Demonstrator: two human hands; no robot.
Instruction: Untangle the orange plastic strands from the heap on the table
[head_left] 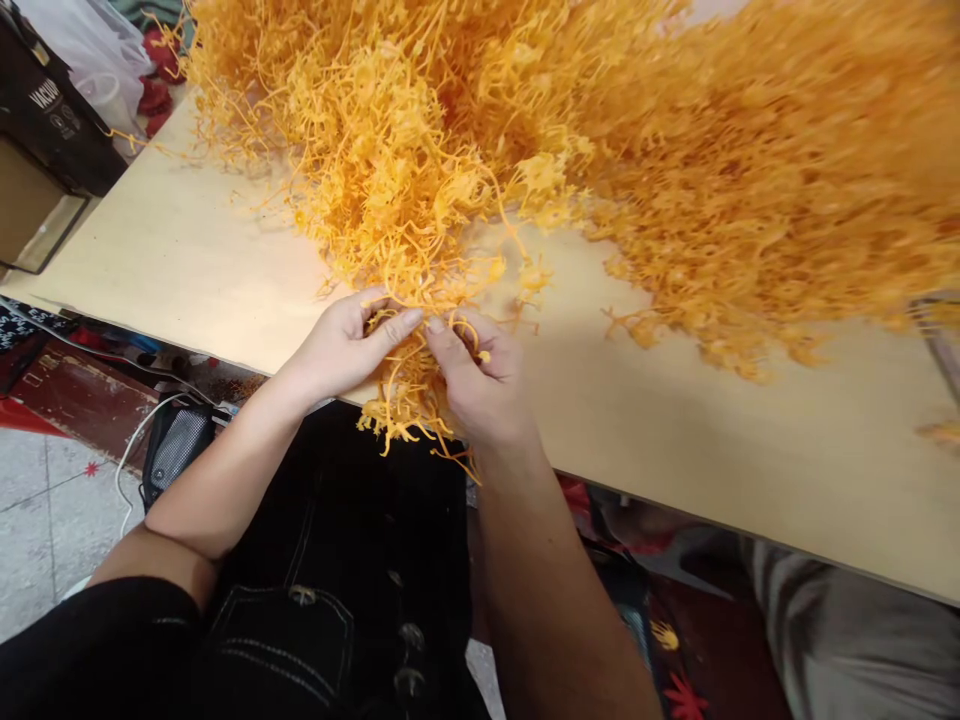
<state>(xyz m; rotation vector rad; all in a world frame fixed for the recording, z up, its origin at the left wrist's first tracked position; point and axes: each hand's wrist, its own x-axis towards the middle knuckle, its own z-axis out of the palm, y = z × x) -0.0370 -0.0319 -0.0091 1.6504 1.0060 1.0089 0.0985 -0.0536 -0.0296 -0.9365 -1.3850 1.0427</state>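
Note:
Close to the table's near edge, my left hand and my right hand meet, thumb tips almost touching. Both have their fingers pinched on thin orange plastic stems. A small tuft of orange plastic pieces, thin stalks with star-like ends, hangs between and below my hands over the edge. Just beyond my fingers lies a big heap of the same orange plastic pieces. Exactly which stems each hand grips is partly hidden by the fingers.
More orange pieces spread across the right of the pale table, blurred. At the far left stand a black box and a white plastic bag. A person's grey trouser leg is under the table at right.

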